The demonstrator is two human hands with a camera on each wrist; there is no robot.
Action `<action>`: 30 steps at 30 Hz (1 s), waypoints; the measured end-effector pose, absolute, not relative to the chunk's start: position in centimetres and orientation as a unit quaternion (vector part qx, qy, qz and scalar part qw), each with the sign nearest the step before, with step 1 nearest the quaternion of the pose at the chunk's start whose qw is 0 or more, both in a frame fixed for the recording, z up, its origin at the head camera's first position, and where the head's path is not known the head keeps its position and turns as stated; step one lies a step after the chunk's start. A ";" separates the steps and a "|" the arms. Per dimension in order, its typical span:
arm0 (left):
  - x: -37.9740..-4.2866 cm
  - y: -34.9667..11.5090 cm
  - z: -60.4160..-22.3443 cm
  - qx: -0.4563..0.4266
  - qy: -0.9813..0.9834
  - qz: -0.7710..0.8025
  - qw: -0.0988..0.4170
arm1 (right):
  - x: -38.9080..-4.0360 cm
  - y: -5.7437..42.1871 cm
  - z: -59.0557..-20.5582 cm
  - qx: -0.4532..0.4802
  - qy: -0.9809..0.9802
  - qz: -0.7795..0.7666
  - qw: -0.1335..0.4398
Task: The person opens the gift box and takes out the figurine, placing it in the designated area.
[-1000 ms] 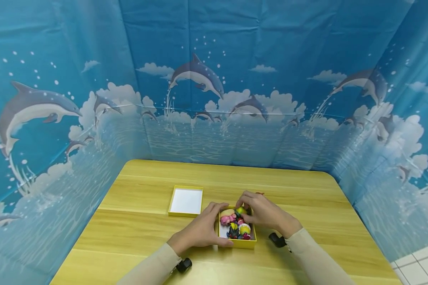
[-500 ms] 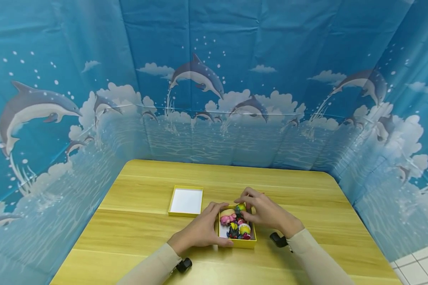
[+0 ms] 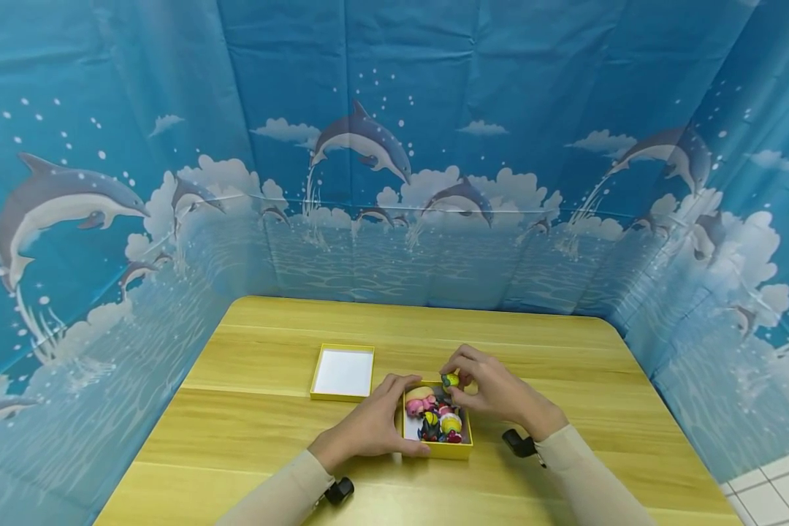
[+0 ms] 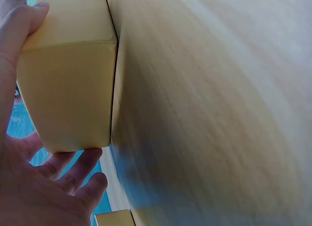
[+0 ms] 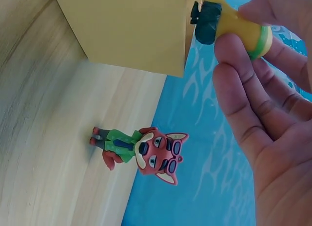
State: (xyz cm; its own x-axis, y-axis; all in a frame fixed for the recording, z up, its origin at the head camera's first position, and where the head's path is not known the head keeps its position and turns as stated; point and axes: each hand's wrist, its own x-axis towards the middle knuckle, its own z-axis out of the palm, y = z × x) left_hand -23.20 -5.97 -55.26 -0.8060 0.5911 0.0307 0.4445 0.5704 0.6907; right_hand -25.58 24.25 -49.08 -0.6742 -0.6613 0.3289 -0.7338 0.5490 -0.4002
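Note:
A shallow yellow box (image 3: pixel 442 451) stands on the table with several small toy figurines inside, among them a pink one (image 3: pixel 421 404) and a dark one with yellow (image 3: pixel 429 427). My left hand (image 3: pixel 370 424) grips the box from its left side, thumb at the near wall and fingers at the far end. Over the box's far right corner, my right hand (image 3: pixel 493 387) pinches a yellow toy figurine (image 5: pixel 241 26) with a dark green part and a green band. A fox figurine (image 5: pixel 141 150) in a green jacket stands on the table beside the box in the right wrist view.
To the left of the box, a matching yellow lid (image 3: pixel 344 398) lies with its white inside up on the wooden table (image 3: pixel 250 365). A blue dolphin-print curtain (image 3: pixel 381 256) surrounds the table's back and sides. Black cameras sit on both wrists.
My right hand has lifted the yellow figurine up from the box's far right corner and shifted slightly right. My left hand stays on the box.

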 end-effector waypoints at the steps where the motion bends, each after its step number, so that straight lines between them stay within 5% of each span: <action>1: -23.2 -6.0 -55.3 0.294 0.880 0.359 0.103 | -25.5 24.3 -49.0 0.396 -0.878 0.260 0.072; 30: -23.0 -6.0 -54.9 0.292 0.879 0.362 0.105 | -25.2 26.0 -48.1 0.401 -0.859 0.297 0.118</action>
